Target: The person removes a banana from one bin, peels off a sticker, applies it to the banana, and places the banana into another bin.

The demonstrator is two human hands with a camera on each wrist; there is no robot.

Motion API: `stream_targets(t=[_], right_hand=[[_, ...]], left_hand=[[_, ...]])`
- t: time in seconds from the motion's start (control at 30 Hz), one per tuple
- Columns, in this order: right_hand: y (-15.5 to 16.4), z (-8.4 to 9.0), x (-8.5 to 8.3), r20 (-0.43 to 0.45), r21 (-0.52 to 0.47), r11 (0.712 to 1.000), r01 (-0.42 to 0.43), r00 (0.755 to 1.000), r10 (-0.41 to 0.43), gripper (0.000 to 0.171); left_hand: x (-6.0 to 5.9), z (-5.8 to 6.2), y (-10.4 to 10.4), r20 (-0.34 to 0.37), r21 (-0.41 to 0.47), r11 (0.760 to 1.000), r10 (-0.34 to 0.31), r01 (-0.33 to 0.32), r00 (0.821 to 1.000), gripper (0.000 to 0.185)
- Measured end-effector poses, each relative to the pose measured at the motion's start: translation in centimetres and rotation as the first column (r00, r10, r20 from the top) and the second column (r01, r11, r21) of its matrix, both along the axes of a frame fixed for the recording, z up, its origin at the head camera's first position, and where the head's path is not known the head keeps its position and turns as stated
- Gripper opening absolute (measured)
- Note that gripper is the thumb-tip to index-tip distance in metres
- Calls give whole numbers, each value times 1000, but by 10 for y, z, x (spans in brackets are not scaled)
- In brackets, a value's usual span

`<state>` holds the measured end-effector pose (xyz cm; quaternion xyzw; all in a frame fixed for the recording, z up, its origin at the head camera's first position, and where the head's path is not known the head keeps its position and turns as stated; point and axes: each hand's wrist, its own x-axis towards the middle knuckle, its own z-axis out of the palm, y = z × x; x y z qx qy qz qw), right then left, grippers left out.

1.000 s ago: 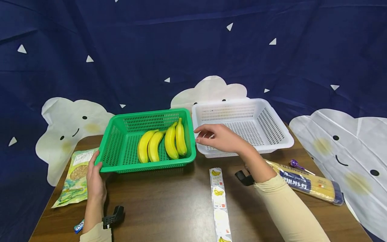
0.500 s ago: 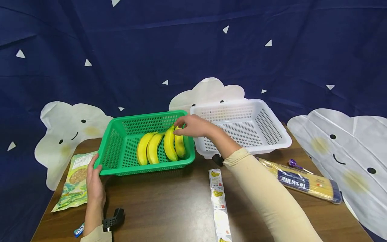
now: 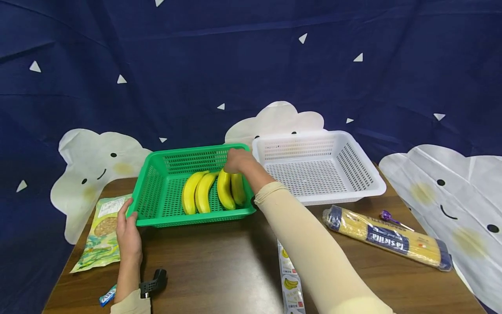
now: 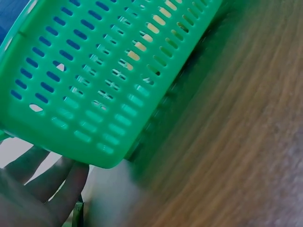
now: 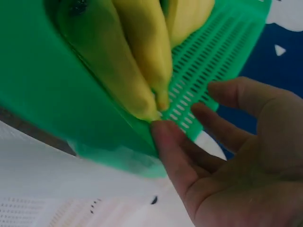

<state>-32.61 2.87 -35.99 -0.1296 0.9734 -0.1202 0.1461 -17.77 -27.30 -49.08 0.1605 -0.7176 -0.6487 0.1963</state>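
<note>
A: What are the baskets like?

B: The green basket (image 3: 164,192) is slotted plastic, rectangular, with sloped walls and a rolled rim; the white basket (image 3: 364,174) just beside it on the right has the same moulded shape. Both stand on a brown wood-grain table (image 3: 219,266).

A: And the bananas?

B: Four smooth yellow bananas (image 3: 213,192) lie curved on the green basket's floor, towards its right half; their long axes run from near edge to far edge, with the stem ends towards the far wall.

A: The hands?

B: The right hand (image 3: 237,160) reaches over the basket's far right corner, at the stem ends of the two right bananas; the right wrist view shows its fingers (image 5: 227,137) loosely spread, the thumb tip against the green rim beside the banana tips, gripping nothing. The left hand (image 3: 128,233) rests at the near left corner, fingers against the rim.

A: What lies around?

B: A glossy green snack pouch (image 3: 100,235) left of the basket; a small blue wrapped sweet (image 3: 107,295) by the left wrist; a strip of banana stickers (image 3: 290,283) partly hidden by the right sleeve (image 3: 310,248); a long clear spaghetti packet (image 3: 388,237) with a purple lollipop (image 3: 388,216) just behind it; a dark blue cloth with cloud faces (image 3: 94,165) behind.
</note>
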Motion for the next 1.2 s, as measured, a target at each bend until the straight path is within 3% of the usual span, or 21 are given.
stream_targets(t=[0.13,0.4,0.6,0.77,0.87,1.03,1.2], right_hand=[[-5,-7,-2,18,27,999,25,1000,-25,34],[-15,-18,-3,132,108,994,-35,991,21,43],[-18,-23,-4,290,154,977,-144,952,95,34],[-18,-25,-6,389,192,948,-252,907,162,44],[-16,-26,-9,380,150,951,-269,904,196,38],[-10,-19,-10,287,27,980,-195,941,179,36],[-3,-10,-5,196,-76,979,-188,960,199,28]], left_hand=[[0,-1,3,5,-45,999,27,-27,1000,43],[0,0,9,-6,-91,991,97,-98,995,43],[0,-2,9,0,-113,986,125,-124,992,43],[-2,-2,11,-9,-115,986,123,-123,992,42],[-2,-2,12,-7,-110,987,121,-121,993,42],[-3,1,10,8,-84,991,105,-104,994,42],[-1,2,8,13,-64,995,83,-82,996,42]])
